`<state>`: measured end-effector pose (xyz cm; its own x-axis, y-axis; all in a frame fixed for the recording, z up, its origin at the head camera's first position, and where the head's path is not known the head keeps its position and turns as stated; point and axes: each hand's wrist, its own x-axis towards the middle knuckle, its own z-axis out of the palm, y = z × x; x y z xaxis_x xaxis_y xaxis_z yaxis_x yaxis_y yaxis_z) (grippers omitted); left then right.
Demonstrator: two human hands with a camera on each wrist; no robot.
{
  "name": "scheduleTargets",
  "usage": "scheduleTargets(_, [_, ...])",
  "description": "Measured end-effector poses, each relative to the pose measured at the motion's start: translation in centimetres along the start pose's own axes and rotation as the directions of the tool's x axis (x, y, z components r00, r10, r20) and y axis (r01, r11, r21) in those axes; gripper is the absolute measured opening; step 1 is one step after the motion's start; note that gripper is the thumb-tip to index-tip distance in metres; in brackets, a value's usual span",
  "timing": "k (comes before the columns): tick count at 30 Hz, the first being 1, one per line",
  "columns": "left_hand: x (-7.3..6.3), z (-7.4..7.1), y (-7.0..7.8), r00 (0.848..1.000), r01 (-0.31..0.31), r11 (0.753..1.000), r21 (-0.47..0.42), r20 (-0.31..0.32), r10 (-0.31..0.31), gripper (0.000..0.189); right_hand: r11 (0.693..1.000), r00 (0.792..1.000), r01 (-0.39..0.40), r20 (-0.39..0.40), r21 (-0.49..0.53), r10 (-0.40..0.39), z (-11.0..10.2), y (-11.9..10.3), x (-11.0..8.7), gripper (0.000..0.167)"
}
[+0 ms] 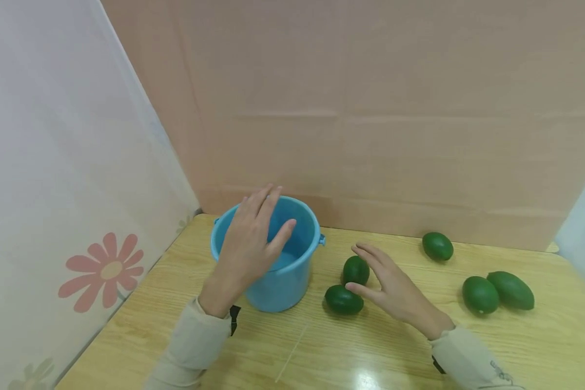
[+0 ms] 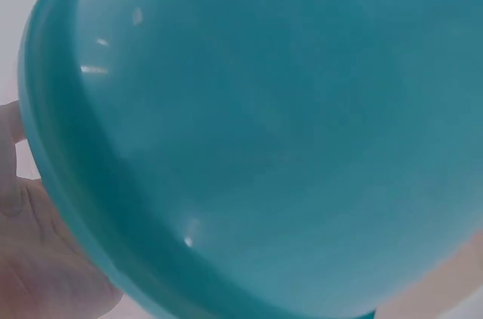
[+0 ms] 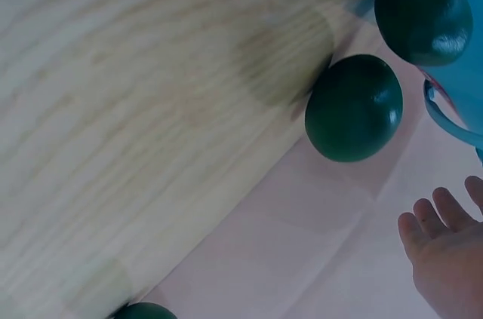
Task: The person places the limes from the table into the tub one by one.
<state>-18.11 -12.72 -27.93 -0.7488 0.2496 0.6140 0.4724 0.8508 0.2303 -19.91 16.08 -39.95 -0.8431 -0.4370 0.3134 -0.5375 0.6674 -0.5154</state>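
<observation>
A light blue plastic bucket (image 1: 278, 290) stands upright at the left of the table. Over its mouth hovers my left hand (image 1: 246, 238), fingers extended and thumb spread, holding nothing. In the left wrist view the bucket wall (image 2: 272, 123) fills most of the picture, with part of that hand (image 2: 45, 259) beyond the rim. Right of the bucket lie two dark green oval fruits, one in front (image 1: 343, 300) and one behind (image 1: 356, 270). My right hand (image 1: 395, 290) is just right of them, its fingers loosely extended above the rear fruit and its thumb over the front one.
Farther right, one green fruit (image 1: 437, 246) lies near the back edge, and two more, a rounder one (image 1: 480, 295) and a longer one (image 1: 511, 290), lie side by side. A brown covering (image 1: 390, 119) rises behind the wooden table (image 1: 400, 357); a flowered white cloth (image 1: 78, 162) hangs left.
</observation>
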Motion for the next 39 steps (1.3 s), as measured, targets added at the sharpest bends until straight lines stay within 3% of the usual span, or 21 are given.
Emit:
scheduleTargets(18, [-0.8, -0.6, -2.4, 0.999, 0.000, 1.000, 0.026, -0.033, 0.000, 0.059, 0.999, 0.996, -0.013, 0.085, 0.032, 0.010, 1.4, -0.6, -0.8, 0.074])
scheduleTargets(29, [-1.6, -1.0, -3.4, 0.996, 0.092, 0.995, 0.024, 0.017, -0.092, 0.061, 0.999, 0.995, 0.032, 0.094, 0.006, -0.033, 2.0, -1.0, -1.3, 0.067])
scheduleTargets(39, [-2.3, -1.2, -4.1, 0.993, 0.111, 0.994, 0.009, 0.029, -0.112, 0.062, 0.999, 0.982, 0.047, 0.181, 0.015, -0.048, 2.2, -1.0, -1.1, 0.063])
